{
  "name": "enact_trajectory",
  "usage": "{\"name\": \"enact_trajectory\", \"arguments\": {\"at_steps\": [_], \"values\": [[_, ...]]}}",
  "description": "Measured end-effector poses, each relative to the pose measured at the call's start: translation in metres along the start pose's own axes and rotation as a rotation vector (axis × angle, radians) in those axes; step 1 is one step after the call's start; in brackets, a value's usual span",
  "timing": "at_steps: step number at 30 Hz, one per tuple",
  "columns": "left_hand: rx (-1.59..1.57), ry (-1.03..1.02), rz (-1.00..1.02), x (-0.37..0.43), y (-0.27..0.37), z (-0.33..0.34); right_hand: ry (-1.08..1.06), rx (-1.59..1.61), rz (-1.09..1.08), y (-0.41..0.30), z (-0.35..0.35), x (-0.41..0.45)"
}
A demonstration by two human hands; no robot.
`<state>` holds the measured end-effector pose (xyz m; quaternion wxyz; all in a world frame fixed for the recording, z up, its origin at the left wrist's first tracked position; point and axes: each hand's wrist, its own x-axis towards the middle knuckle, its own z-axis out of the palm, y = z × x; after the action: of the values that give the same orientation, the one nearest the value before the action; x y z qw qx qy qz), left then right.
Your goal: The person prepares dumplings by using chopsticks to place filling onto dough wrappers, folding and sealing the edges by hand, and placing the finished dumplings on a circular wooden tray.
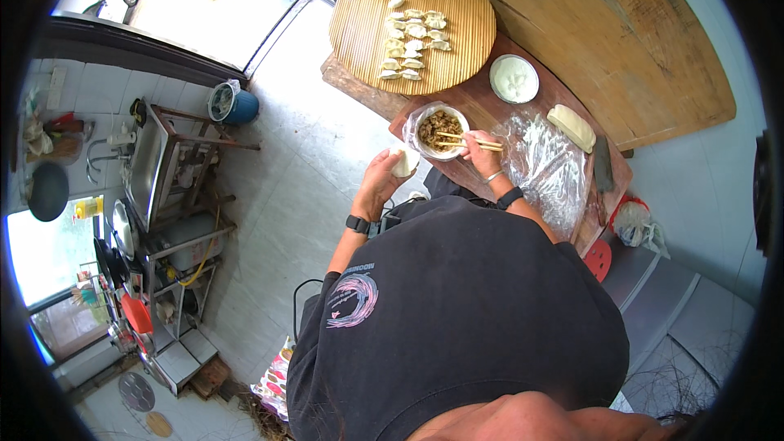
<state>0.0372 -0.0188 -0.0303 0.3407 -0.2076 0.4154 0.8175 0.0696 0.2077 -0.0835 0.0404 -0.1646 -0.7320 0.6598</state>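
My left hand (381, 179) holds a round dumpling wrapper (405, 162) beside the bowl. A pair of wooden chopsticks (470, 141) is in my right hand (482, 155), their tips in the brown minced filling (438, 125). The filling sits in a bowl lined with a plastic bag (411, 127) at the table's edge. Folded dumplings (414, 30) lie in rows on a round slatted tray (358, 30) beyond the bowl. A bowl of white flour (514, 78) stands to the right of the tray. Near it a thick roll of dough (571, 128) lies next to crumpled plastic film (542, 162).
A dark flat blade-like thing (603, 165) lies at the wooden table's (478, 95) right side. A large wooden board (612, 43) leans behind. At left stand a metal sink (144, 168), a blue bucket (242, 107) and a rack with pans. Plastic bags (634, 223) are at right.
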Motion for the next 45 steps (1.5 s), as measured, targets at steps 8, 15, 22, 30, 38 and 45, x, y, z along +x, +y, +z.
{"name": "enact_trajectory", "arguments": {"at_steps": [8,15,22,30,38,45], "values": [[-0.003,0.026,0.015,-0.002,0.002,-0.001,0.222,0.211,0.166,0.026,0.009,0.022],[-0.02,0.041,0.007,-0.003,0.0,-0.004,0.429,0.473,0.407,0.02,-0.029,0.023],[0.022,0.027,-0.034,0.006,-0.004,-0.005,0.501,0.512,0.463,0.031,-0.034,0.016],[0.046,0.035,-0.027,0.007,-0.003,-0.007,0.175,0.049,0.088,0.004,-0.011,0.01],[0.019,0.039,-0.023,0.004,-0.003,-0.01,0.08,-0.343,-0.413,-0.013,-0.011,0.016],[0.0,0.036,-0.022,0.005,-0.004,-0.015,-0.147,-0.382,-0.559,-0.026,-0.014,-0.004]]}}
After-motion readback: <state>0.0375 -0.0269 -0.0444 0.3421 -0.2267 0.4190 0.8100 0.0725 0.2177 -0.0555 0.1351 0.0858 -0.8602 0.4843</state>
